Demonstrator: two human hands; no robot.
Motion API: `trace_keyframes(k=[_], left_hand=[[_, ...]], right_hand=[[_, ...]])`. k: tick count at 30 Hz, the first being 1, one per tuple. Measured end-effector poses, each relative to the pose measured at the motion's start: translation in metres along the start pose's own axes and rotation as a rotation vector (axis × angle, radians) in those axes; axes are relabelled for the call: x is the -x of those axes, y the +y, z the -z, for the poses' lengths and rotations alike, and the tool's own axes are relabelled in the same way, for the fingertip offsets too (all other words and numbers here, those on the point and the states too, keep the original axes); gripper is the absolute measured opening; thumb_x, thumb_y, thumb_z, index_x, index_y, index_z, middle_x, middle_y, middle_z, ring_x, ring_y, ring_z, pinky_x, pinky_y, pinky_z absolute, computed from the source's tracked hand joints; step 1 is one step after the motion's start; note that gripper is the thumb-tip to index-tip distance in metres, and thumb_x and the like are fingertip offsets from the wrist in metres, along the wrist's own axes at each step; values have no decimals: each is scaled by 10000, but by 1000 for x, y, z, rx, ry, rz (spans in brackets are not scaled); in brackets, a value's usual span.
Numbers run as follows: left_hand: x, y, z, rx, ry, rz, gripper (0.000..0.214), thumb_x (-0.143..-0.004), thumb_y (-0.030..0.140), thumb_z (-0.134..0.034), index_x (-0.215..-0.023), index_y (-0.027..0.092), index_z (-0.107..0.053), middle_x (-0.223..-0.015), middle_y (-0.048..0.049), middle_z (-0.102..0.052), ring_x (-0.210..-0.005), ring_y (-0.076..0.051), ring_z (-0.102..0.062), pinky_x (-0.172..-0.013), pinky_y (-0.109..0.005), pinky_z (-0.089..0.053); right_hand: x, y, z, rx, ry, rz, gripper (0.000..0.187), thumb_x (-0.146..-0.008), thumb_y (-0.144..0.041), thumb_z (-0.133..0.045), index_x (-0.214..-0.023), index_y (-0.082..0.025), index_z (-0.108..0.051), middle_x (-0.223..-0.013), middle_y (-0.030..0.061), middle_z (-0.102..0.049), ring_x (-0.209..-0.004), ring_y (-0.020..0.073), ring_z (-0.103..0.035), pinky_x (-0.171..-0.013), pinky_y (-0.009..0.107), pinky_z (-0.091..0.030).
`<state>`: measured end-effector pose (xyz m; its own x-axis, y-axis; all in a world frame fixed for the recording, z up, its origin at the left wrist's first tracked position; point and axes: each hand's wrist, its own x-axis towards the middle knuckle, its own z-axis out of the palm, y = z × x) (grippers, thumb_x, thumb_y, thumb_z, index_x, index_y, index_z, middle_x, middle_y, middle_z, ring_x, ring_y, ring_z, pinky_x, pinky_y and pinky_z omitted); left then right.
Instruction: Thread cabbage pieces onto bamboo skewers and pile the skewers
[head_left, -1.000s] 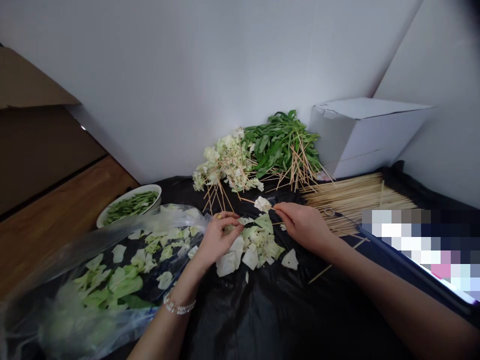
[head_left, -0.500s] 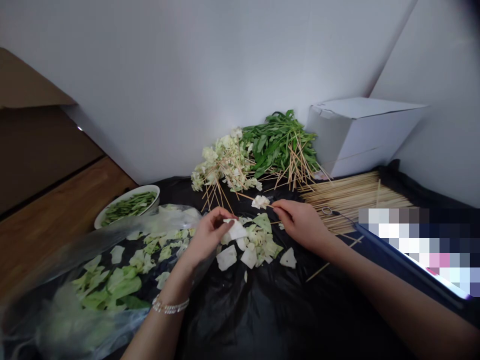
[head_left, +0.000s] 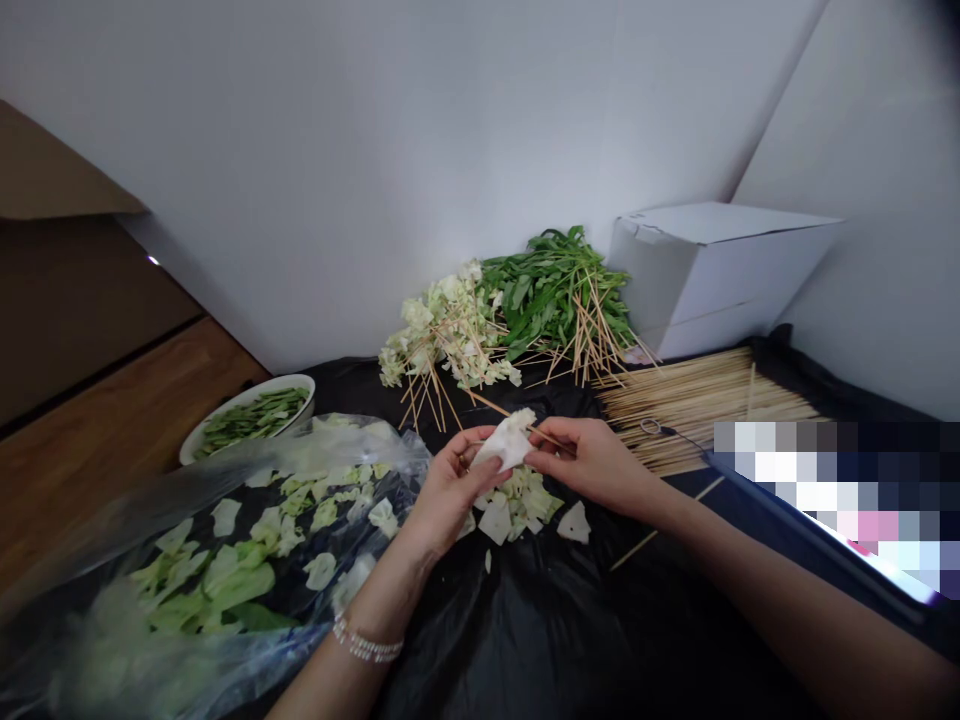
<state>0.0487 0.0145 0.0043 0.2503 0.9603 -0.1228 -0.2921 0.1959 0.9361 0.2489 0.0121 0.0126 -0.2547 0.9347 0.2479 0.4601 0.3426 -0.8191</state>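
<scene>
Between thumb and fingers, my left hand [head_left: 459,482] pinches a pale cabbage piece [head_left: 504,443]. My right hand [head_left: 589,458] is closed on a thin wooden skewer [head_left: 551,437], which runs up to the left past the cabbage. More cabbage is bunched on the skewer just behind the held piece; whether the skewer pierces that piece is hidden. Below both hands lies a small heap of cut cabbage [head_left: 517,505] on the black plastic sheet [head_left: 510,630]. One loose cabbage piece [head_left: 574,523] rests to the right of the heap.
At the back are loaded cabbage skewers [head_left: 442,325] and skewered green leaves [head_left: 544,285]. A white box [head_left: 720,270] stands behind many bare skewers [head_left: 697,400]. At left, a bowl of cut green vegetables [head_left: 301,412] sits beyond a clear bag [head_left: 187,500] of leaves. A phone [head_left: 825,535] lies right.
My left hand has moved right and brought the cabbage piece up against the skewer. My right hand has come slightly lower, and the two hands are now close together.
</scene>
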Motion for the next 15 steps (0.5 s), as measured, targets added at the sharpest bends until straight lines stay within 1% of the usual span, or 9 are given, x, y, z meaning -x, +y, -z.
trace_keyframes(k=[2,4,6,8,11,13,15], left_hand=[[0,-3,-1,-38,-20,4,338,-652,242,-855,-943,160,-704,-899,-36,-734,-790,-126,-681,-772,-236,-564],[0,-5,0,-105,-20,3,269,-662,265,-848,-867,149,-718,-827,-37,-735,-741,-131,-681,-723,-232,-561],[-1,-6,1,-162,-8,3,252,-669,291,-840,-842,147,-726,-768,-38,-729,-699,-142,-680,-664,-234,-555],[-2,-6,1,-179,15,-3,265,-649,299,-847,-840,152,-734,-736,-31,-725,-654,-140,-672,-627,-235,-547],[-3,-7,0,-176,46,-34,282,-547,249,-890,-758,147,-733,-721,-22,-721,-619,-131,-650,-616,-231,-534],[-3,-8,0,-171,61,-45,312,-464,191,-911,-707,137,-722,-694,-17,-715,-604,-128,-636,-602,-220,-517],[-4,-10,0,-129,77,-45,357,-419,153,-915,-712,135,-713,-668,-11,-711,-582,-120,-622,-584,-209,-499]], right_hand=[[0,-1,-2,-22,9,40,136,-842,-300,-605,-769,-194,-646,-696,-13,-648,-623,121,-545,-588,249,-409],[1,-3,-3,-53,13,62,112,-843,-273,-599,-773,-194,-635,-725,-11,-663,-664,125,-571,-627,251,-429],[2,-5,-4,-43,24,73,98,-834,-253,-610,-758,-192,-620,-704,-22,-653,-647,115,-562,-613,237,-416],[4,-6,-6,18,36,99,111,-837,-247,-613,-741,-190,-612,-667,-34,-627,-601,102,-529,-576,226,-381],[7,-6,-12,118,49,196,131,-864,-253,-604,-751,-188,-616,-675,-29,-625,-596,98,-527,-579,225,-360],[10,-5,-16,164,46,259,129,-882,-261,-597,-778,-189,-622,-712,-15,-647,-630,106,-558,-605,227,-371],[12,-4,-20,217,32,307,127,-899,-276,-585,-819,-190,-633,-762,6,-677,-679,126,-600,-634,236,-393]])
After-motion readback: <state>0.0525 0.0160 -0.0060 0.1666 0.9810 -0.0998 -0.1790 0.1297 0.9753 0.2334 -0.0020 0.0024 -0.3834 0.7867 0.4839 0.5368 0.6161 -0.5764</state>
